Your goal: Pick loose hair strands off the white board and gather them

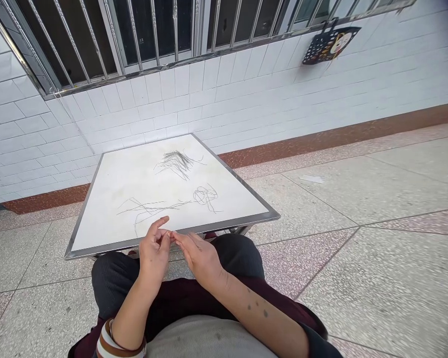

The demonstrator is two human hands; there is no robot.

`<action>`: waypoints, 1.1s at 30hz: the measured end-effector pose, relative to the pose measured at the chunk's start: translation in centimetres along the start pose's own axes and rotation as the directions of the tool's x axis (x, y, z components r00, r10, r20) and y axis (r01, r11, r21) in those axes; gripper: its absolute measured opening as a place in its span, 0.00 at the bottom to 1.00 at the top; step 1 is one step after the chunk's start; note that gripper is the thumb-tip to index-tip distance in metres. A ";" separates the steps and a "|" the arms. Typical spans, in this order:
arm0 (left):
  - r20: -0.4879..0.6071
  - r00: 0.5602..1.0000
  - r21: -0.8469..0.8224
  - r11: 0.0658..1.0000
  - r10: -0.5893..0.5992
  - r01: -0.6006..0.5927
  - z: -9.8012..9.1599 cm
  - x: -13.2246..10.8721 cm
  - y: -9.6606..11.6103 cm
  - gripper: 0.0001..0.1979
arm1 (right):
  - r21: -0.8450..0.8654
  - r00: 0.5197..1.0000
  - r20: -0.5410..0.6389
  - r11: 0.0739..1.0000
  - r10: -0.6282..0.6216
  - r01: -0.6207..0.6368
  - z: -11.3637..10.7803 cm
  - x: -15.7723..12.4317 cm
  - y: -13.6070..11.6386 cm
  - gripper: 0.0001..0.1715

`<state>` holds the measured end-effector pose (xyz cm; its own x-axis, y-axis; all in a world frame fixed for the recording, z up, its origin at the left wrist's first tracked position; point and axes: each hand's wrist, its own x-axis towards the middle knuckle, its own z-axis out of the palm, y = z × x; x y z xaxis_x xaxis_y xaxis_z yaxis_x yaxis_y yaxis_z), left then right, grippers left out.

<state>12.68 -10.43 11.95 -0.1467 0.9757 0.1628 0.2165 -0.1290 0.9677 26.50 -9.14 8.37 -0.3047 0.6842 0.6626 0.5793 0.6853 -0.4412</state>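
My left hand (155,251) and my right hand (201,256) meet over the near edge of a white-topped table (112,174) with a grey metal rim. Thumb and fingertips are pinched together on both hands, while another left finger sticks out. What lies between the fingertips is too small to make out. Past my hands, long thin dark strands (149,206) spread loosely over the white top. A tangled loop of strands (205,195) lies to their right. Farther back is a denser bundle of dark strands (176,161). Whether they are hair, thread or wire I cannot tell.
The table's far edge stands by a white tiled wall (265,89). Above are windows with metal bars (153,32); a dark patterned bag (330,45) hangs from them. A pale scrap (311,179) lies on the speckled floor (388,278). My knees are under the table's near edge.
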 end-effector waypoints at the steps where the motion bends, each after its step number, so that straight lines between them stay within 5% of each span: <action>1: -0.001 1.000 -0.015 1.000 -0.005 0.005 0.0 0.0 0.0 0.19 | -0.013 1.000 0.012 1.000 -0.015 0.015 0.1 -0.1 0.0 0.14; 9: 0.014 1.000 -0.078 0.997 -0.024 0.025 -0.1 -0.1 0.5 0.19 | 0.042 0.999 -0.050 0.999 0.015 -0.013 0.2 -0.4 0.4 0.09; 24: 0.019 0.999 -0.105 0.993 -0.048 0.050 -0.6 0.1 0.7 0.18 | 0.013 0.994 0.020 0.995 -0.103 0.103 -0.1 -0.6 0.4 0.19; 33: -0.066 0.998 -0.123 0.992 -0.014 0.006 -1.2 0.4 0.9 0.18 | 0.153 0.999 0.023 0.988 -0.027 0.023 0.7 -0.8 0.6 0.18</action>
<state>11.62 -10.39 13.17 -0.2133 0.9635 0.1617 0.0953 -0.1442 0.9849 26.56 -9.12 7.22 -0.3377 0.6712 0.6599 0.4494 0.7310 -0.5135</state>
